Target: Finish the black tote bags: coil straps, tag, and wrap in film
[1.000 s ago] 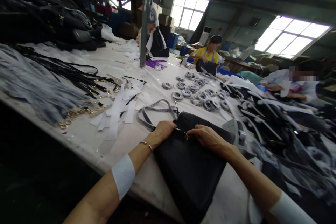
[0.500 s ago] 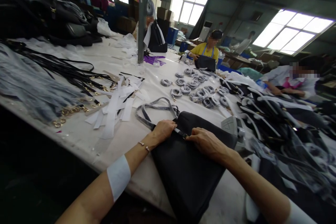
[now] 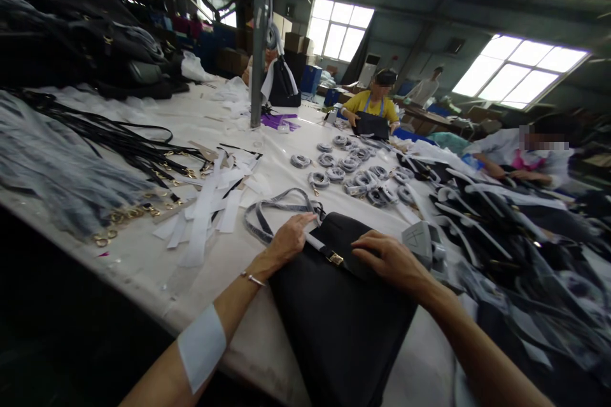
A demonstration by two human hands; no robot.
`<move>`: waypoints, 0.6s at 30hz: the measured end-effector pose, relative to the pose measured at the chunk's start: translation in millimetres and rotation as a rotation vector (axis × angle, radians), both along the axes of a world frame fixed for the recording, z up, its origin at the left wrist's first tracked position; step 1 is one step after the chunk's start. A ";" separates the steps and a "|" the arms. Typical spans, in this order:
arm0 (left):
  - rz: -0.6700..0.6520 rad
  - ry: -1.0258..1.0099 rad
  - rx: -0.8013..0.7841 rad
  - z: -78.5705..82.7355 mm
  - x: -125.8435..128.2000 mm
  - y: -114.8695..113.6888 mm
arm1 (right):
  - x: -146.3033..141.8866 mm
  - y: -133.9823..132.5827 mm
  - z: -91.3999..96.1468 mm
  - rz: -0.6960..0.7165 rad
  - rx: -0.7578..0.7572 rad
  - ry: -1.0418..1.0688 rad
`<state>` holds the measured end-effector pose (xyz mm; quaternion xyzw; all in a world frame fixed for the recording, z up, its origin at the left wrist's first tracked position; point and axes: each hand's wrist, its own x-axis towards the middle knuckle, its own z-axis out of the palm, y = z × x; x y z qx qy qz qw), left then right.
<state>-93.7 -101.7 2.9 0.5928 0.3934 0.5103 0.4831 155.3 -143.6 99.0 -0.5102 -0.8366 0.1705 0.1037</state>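
A black leather handbag lies flat on the white table in front of me. My left hand rests at its top left corner, fingers stretched toward the bag's strap, which loops off to the left. My right hand lies flat on the bag's flap, fingers spread, just right of the gold clasp. Neither hand grips anything I can make out.
White paper strips and black straps with gold rings lie to the left. Coiled wrapped straps sit mid-table. Black bags and strap piles crowd the right. Several other people work at the far end.
Both hands loosened from the bag's top edge; the left hand's fingers straightened and the right hand flattened on the flap. The gold clasp now shows between them. The camera tilted slightly.
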 end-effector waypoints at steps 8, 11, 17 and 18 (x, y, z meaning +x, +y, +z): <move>0.430 0.068 -0.061 -3.0 -70.3 -48.8 | 71.0 -61.4 10.6 0.019 0.024 0.029; 0.513 0.184 -0.085 -20.2 -79.5 -70.2 | 65.5 -83.8 -13.0 0.221 0.067 -0.117; 0.299 0.172 -0.417 -33.1 -73.9 -78.0 | 40.8 -94.4 -31.3 0.326 0.211 -0.155; 0.259 0.133 -0.434 -33.0 -71.2 -73.5 | 35.6 -95.1 -28.3 0.342 0.221 -0.134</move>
